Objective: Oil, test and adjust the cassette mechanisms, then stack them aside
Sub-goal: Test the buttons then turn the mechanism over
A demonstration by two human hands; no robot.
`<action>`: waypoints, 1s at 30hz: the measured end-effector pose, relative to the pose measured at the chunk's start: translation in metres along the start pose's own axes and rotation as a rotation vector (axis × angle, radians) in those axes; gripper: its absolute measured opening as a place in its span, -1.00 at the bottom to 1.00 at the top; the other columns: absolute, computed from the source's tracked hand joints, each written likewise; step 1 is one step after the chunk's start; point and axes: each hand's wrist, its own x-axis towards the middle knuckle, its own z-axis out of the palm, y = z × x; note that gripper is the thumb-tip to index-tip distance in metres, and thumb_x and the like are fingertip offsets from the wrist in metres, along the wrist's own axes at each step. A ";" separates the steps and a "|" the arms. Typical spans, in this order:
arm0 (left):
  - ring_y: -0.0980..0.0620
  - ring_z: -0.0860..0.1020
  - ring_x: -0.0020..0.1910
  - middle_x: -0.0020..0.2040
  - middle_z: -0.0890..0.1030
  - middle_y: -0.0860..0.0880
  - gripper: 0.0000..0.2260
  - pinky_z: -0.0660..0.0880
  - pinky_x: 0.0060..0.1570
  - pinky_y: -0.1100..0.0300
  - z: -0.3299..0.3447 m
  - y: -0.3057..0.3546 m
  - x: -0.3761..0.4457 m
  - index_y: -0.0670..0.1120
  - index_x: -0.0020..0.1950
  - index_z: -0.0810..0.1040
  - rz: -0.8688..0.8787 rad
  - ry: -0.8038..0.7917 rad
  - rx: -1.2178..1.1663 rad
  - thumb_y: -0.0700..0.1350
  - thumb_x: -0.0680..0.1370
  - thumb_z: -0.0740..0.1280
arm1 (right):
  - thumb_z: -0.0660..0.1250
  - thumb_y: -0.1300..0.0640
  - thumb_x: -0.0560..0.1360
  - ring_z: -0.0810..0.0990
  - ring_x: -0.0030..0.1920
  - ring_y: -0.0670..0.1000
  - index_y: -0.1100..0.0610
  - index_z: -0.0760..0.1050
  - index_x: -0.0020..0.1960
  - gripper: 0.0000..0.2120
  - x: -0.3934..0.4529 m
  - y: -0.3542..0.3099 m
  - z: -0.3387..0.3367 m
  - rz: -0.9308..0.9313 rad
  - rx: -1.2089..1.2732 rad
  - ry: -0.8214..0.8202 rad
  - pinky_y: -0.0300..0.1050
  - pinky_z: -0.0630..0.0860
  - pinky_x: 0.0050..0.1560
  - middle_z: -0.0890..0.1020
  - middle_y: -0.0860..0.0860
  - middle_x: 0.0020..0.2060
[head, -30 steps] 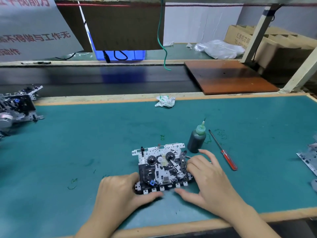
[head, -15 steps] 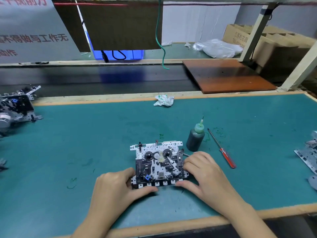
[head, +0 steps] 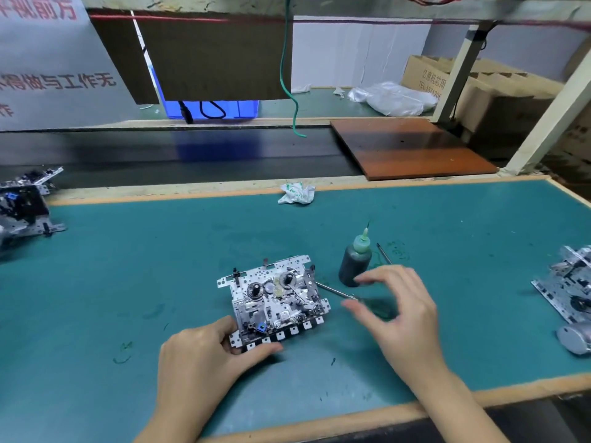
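A metal cassette mechanism (head: 275,298) lies flat on the green mat (head: 160,266) in front of me. My left hand (head: 204,362) grips its near left corner, thumb along the front edge. To the right of the mechanism my right hand (head: 403,311) hovers with fingers spread and empty, just in front of the dark oil bottle (head: 355,260) with its green nozzle. A thin metal rod (head: 332,290) sticks out from the mechanism's right side. Only the tip of the screwdriver (head: 383,252) shows behind my right hand.
More mechanisms lie at the left edge (head: 25,203) and the right edge (head: 569,292) of the mat. A crumpled wrapper (head: 295,193) sits at the mat's far edge. Beyond it are a dark conveyor belt (head: 192,155) and a brown board (head: 406,148).
My right hand has let go of the mechanism and moved right toward the oil bottle, opening its fingers. The left hand keeps its hold; the mechanism has turned slightly.
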 end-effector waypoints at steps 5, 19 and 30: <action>-0.01 0.38 -0.62 -0.68 0.09 0.03 -0.64 0.17 -0.56 0.31 -0.001 0.000 0.000 0.22 -0.52 0.32 -0.064 -0.023 0.001 0.48 0.18 0.20 | 0.50 0.13 0.37 0.49 0.09 -0.12 -0.04 0.25 0.20 -0.45 0.022 0.007 0.025 0.566 0.286 -0.115 -0.37 0.31 0.01 0.50 -0.09 0.13; 0.00 0.38 -0.66 -0.67 0.27 -0.02 -0.70 0.28 -0.61 0.27 -0.002 0.001 0.000 0.26 -0.49 0.39 -0.010 -0.038 0.003 0.45 0.22 0.20 | 0.47 0.12 0.23 0.57 -0.32 -0.11 -0.06 0.61 -0.07 -0.72 -0.008 -0.039 0.027 0.410 1.084 0.106 -0.26 0.48 -0.40 0.65 -0.05 -0.15; 0.01 0.40 -0.66 -0.66 0.37 -0.03 -0.61 0.33 -0.62 0.21 -0.001 0.000 0.001 0.17 -0.43 0.55 -0.019 -0.071 0.026 0.45 0.23 0.20 | 0.35 -0.09 0.25 0.45 -0.56 -0.09 -0.05 0.55 -0.30 -0.87 -0.015 -0.045 0.027 0.517 0.890 0.387 -0.32 0.35 -0.59 0.53 -0.09 -0.48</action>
